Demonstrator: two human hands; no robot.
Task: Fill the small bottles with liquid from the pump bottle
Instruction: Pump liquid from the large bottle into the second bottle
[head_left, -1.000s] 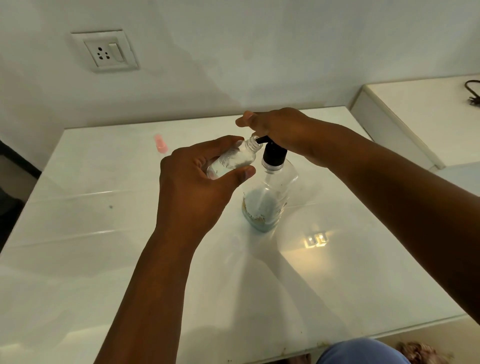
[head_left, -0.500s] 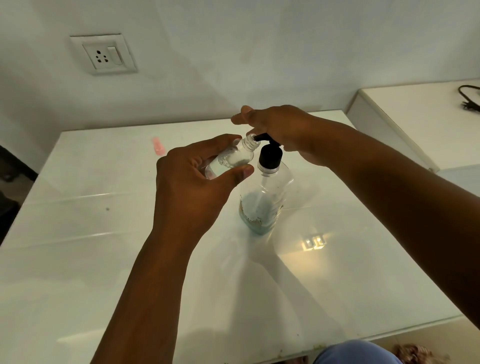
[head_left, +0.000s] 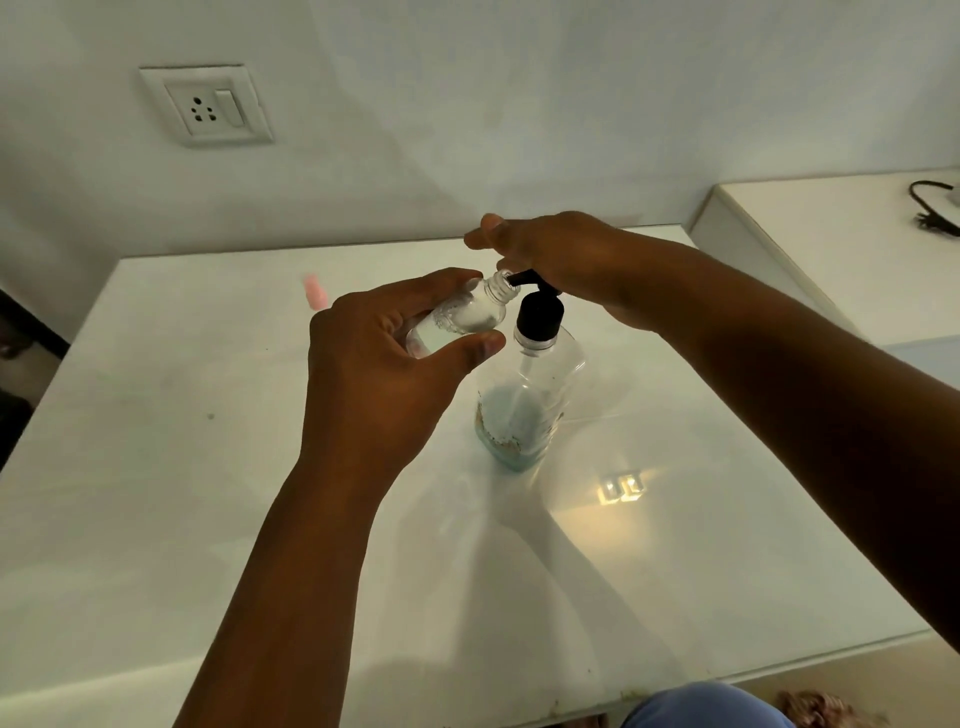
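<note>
- Gripping the small bottle (head_left: 457, 318), left hand (head_left: 379, 374) curls thumb and fingers round it, tilted, mouth at the black spout
- right hand (head_left: 561, 260) lies flat on the pump head, fingers straight, pointing to 9 o'clock
- pump bottle (head_left: 524, 395) upright on white table (head_left: 156, 493), 3 o'clock of left hand

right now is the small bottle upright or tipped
Tipped. The left hand holds the small bottle slanted, its open, capless neck raised to the spout of the pump bottle, which stands upright on the table.
</note>
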